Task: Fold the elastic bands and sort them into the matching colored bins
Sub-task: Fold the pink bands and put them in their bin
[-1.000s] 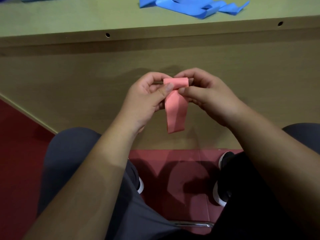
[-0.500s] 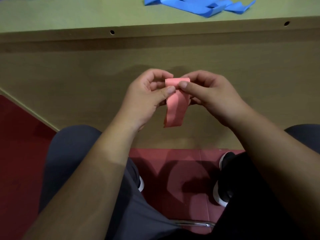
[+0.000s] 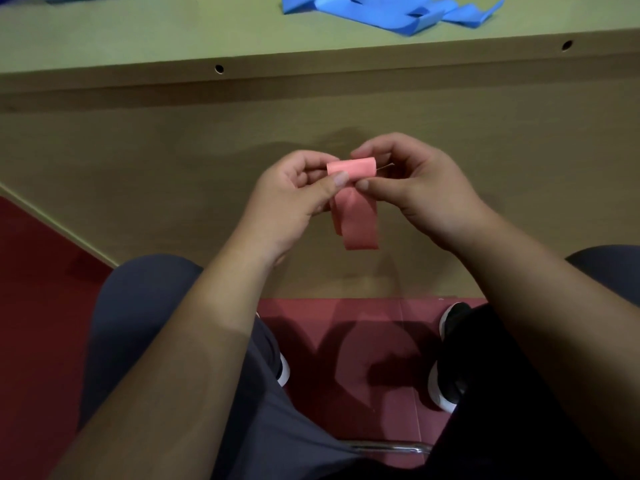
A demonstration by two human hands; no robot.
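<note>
The pink elastic band (image 3: 356,220) is held in the air between both hands, in front of the desk's front panel (image 3: 138,150) and lower than the tabletop (image 3: 138,36). The left hand (image 3: 291,199) and the right hand (image 3: 426,192) are close together, thumb tips almost meeting. Each pinches the folded top of the band, the left from its left end and the right from its right end.

That folded top lies crosswise, running from one hand to the other. The loose remainder hangs straight down from it toward the person's lap, so the band's long axis is vertical. The tail seems to hang in two layers, though the dim light makes the count uncertain.

The next fold probably turns on this: the free end is directly below the pinch, equally near either hand. One hand would have to keep the packet while the other drops to bring the tail up.

More blue elastic bands (image 3: 381,13) lie loose on the tabletop, well apart from the hands, up and ahead. No bin is in view, so which way the pink one must travel cannot be told.
</note>
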